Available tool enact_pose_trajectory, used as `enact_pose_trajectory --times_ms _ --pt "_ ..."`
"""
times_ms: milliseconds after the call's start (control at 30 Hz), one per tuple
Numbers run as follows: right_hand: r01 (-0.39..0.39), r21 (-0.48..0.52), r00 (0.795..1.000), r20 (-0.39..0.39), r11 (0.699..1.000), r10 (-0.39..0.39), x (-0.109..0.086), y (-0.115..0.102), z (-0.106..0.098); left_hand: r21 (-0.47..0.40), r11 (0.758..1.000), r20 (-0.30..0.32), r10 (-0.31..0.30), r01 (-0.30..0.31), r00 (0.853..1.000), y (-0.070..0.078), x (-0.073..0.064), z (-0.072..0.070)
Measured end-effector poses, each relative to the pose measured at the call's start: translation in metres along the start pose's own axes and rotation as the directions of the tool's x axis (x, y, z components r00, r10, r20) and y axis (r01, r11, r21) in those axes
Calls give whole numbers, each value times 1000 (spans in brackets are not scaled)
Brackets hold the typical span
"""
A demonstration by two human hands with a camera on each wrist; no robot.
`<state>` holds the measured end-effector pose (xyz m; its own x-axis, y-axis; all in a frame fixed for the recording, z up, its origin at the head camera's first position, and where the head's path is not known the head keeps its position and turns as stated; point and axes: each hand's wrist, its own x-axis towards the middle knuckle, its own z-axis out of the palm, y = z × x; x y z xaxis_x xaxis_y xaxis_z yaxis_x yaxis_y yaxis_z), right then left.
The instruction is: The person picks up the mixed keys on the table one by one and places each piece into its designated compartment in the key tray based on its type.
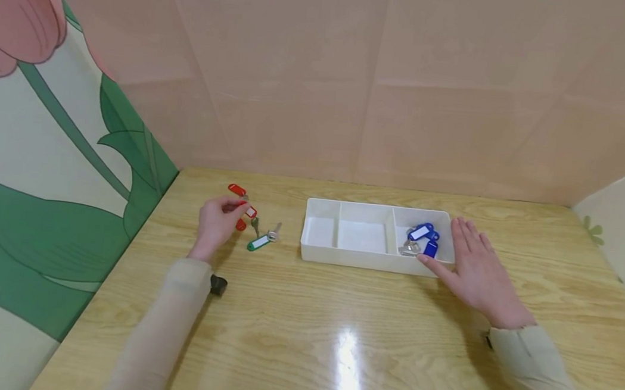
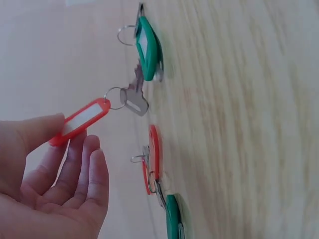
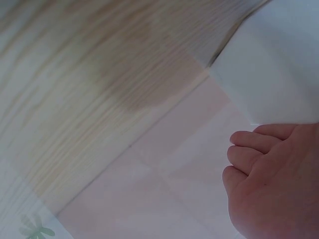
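My left hand (image 1: pixel 215 225) pinches a red key tag (image 2: pixel 82 121) between thumb and fingertips. From its ring dangles a silver key (image 2: pixel 134 99), just over the tabletop in the left wrist view. Around that hand lie other red key tags (image 1: pixel 236 188) and green key tags (image 1: pixel 259 243) with their keys. On the right, my right hand (image 1: pixel 474 270) rests with straight fingers against the end of a white three-compartment tray (image 1: pixel 362 260), its thumb at the front rim. Several blue key tags (image 1: pixel 420 231) with keys sit in the tray's right compartment.
The wood-grain table (image 1: pixel 294 325) meets a pink-covered wall (image 1: pixel 361 102) at the back. A wall with a large flower print (image 1: pixel 64 120) stands on the left. Bare tabletop separates the loose tags from the tray.
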<state>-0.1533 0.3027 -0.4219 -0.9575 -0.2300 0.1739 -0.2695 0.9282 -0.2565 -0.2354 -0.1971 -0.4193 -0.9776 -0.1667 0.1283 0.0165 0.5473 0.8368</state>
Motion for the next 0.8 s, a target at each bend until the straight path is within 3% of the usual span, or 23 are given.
enact_pose_trajectory --times_ms 400,800 --pt "-4 3 1000 1 1000 4 0 1 1 -63 998 -18 -18 17 1000 7 -5 2" --pt "1 5 1000 -5 1000 -1 0 1 0 -161 987 -99 -8 -8 995 15 -7 5"
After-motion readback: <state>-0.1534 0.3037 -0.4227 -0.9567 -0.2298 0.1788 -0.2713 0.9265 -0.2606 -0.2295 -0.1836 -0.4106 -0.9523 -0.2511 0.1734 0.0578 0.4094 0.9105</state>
